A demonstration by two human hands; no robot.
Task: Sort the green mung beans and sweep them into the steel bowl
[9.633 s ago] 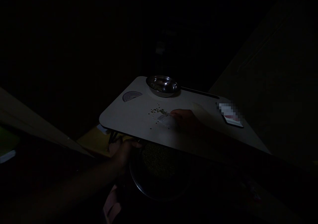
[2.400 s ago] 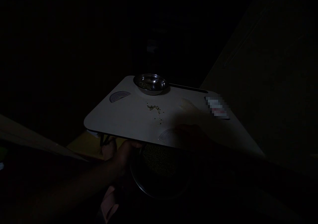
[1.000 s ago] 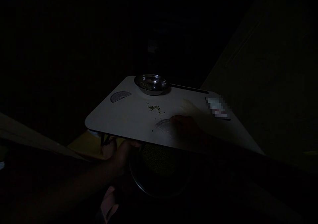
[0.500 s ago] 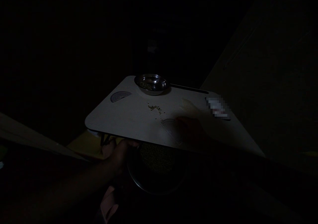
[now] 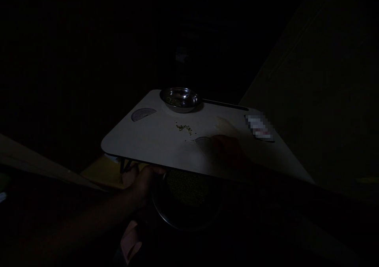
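Right hand [image 5: 227, 150] down on the worktop [image 5: 142, 140], fingertips up against a translucent half-round plastic piece [image 5: 203, 140], just right of centre near the front edge! It's dim there, so I can't tell if that grip is clenched or only resting on the piece.

Over on the left, the left hand [image 5: 144, 182] is clamped on the front edge, thumb over the top, with the forearm running in from the lower left. That's a firm grip on the worktop itself.

The action centres on a small scatter of green grains [image 5: 183, 128], lying mid-worktop, between the plastic piece and a stainless steel bowl [image 5: 180, 100]. That bowl sits right at the back edge, with more green grains [image 5: 173, 100] in the bottom.

Below the front edge, a dark round basin [image 5: 186, 207] sits under the worktop, holding a heap of green grains [image 5: 186, 188], with the left hand just above its rim.

Back left corner: a gray protractor [image 5: 143, 114] lying flat. Back right corner: a pixelated, blurred packet [image 5: 259, 128], too obscured to read. A folding leg [image 5: 124, 168] shows beneath the left side.
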